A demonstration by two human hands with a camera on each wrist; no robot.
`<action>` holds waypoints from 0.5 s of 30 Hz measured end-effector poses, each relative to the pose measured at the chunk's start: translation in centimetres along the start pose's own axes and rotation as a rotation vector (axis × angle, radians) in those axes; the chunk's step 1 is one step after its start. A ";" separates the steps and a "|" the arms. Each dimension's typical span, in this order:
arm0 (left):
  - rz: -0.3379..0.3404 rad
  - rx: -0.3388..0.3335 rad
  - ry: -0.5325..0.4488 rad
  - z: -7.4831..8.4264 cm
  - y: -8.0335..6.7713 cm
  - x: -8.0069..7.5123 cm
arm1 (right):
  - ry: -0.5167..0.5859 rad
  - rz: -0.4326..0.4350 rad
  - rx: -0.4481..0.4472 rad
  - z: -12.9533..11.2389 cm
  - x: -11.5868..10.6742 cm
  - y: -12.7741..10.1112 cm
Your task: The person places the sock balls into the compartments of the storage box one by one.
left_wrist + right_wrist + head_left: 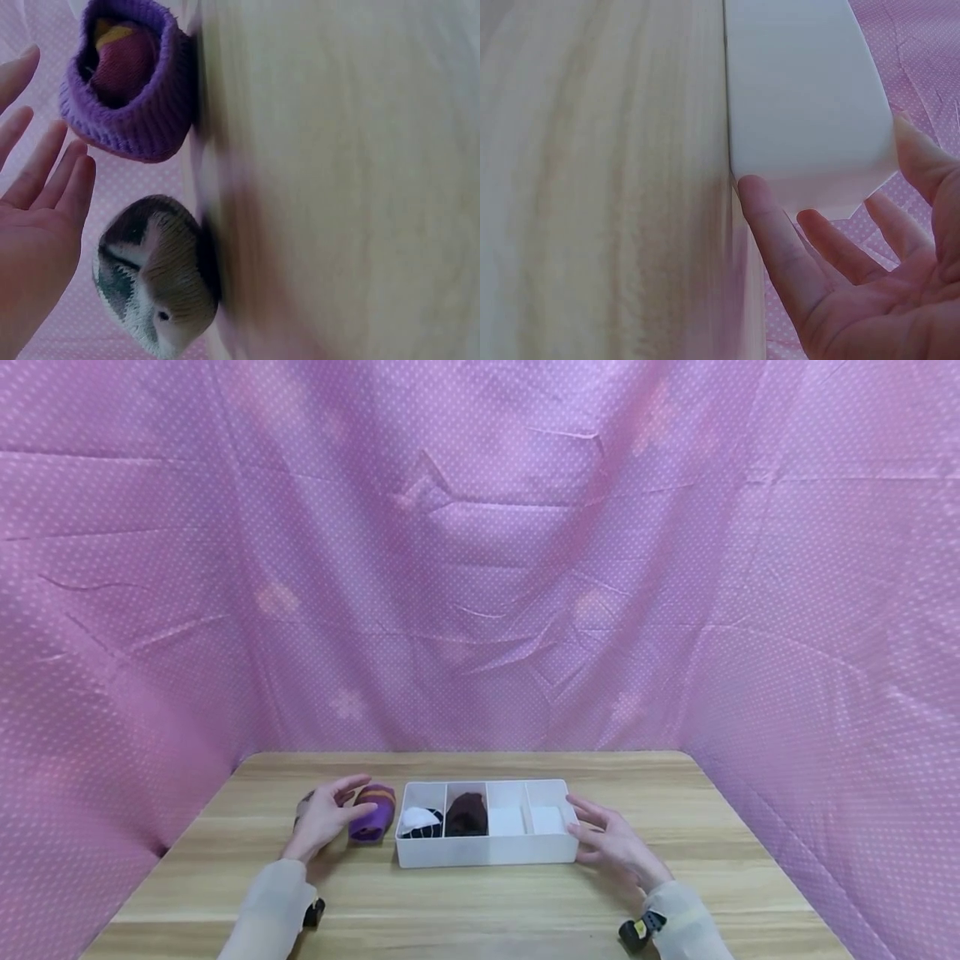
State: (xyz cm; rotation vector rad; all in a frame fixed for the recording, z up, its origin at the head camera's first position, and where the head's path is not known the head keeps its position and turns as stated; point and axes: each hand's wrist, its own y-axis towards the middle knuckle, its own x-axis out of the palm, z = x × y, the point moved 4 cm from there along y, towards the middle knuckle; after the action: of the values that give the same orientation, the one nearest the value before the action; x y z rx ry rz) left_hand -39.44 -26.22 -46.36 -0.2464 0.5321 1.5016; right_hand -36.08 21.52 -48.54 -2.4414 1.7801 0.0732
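A white box with several compartments sits on the table. A black-and-white rolled sock lies in its leftmost compartment, a dark brown sock in the one beside it. My right hand touches the box's right end with spread fingers. Left of the box stands a purple rolled sock with an orange stripe. My left hand reaches over beside it, fingers extended and apart from one another. A grey-and-dark rolled sock lies on the table, mostly hidden behind the left hand in the head view.
The wooden table runs back to a pink dotted curtain, which also hangs on both sides. A wrist camera is worn on the left wrist and another camera on the right.
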 end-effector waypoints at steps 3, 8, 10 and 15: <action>-0.016 -0.002 -0.002 0.0 0.1 0.4 | -0.007 -0.005 -0.001 0.1 0.0 -0.1; -0.006 0.003 0.015 0.0 0.4 0.7 | -0.011 0.002 0.001 0.1 -0.1 -0.1; -0.006 0.008 0.024 0.0 0.5 0.8 | -0.006 0.005 0.001 0.2 -0.2 -0.1; -0.027 0.003 -0.007 -0.4 0.7 0.8 | 0.012 0.004 0.000 0.2 -0.1 0.0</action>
State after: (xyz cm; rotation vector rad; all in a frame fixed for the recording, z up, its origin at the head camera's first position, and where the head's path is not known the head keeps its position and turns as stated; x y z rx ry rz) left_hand -40.25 -25.62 -46.98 -0.2456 0.5236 1.4746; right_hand -36.07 21.68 -48.71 -2.4433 1.7898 0.0583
